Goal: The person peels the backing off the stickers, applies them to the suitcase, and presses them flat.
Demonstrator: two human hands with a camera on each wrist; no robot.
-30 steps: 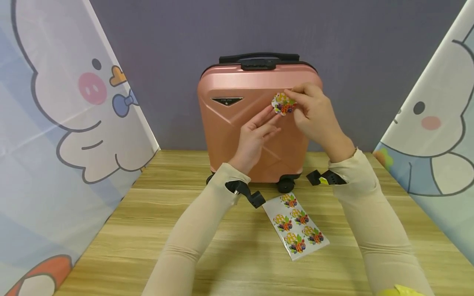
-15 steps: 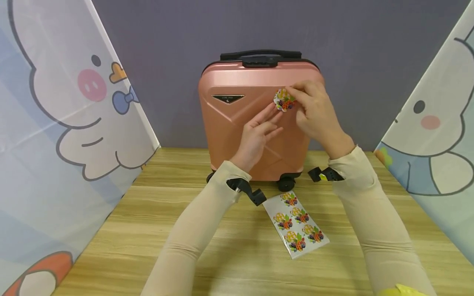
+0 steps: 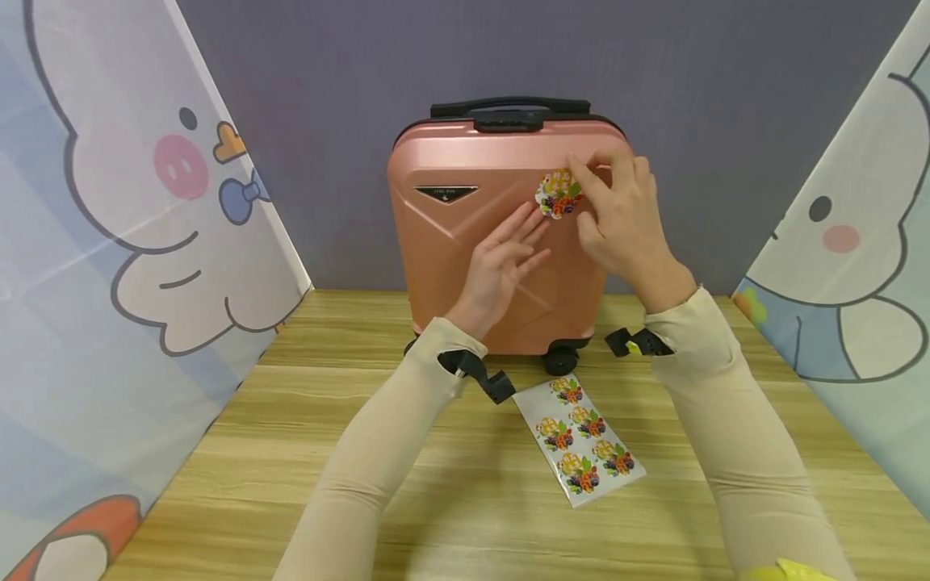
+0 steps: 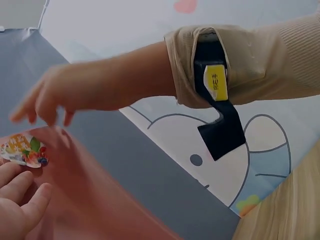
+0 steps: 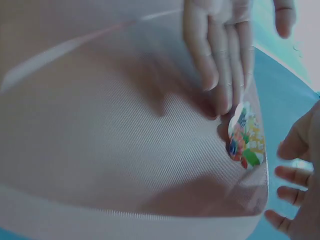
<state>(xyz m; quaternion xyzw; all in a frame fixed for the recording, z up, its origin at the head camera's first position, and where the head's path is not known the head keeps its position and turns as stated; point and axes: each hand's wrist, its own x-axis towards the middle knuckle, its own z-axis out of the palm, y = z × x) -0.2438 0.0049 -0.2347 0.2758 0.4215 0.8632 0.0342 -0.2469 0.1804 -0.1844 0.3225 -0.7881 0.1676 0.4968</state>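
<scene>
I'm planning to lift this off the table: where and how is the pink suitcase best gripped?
Probably by the middle of the black handle, coming from above: the suitcase stands upright on its wheels, and the handle arches across its top, uncovered.

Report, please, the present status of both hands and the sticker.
Left hand: fingertips at lower edge of sticker. Right hand: beside sticker, not gripping it. Sticker at suitcase front, upper right. Sticker sheet below on table, not in the way.
</scene>
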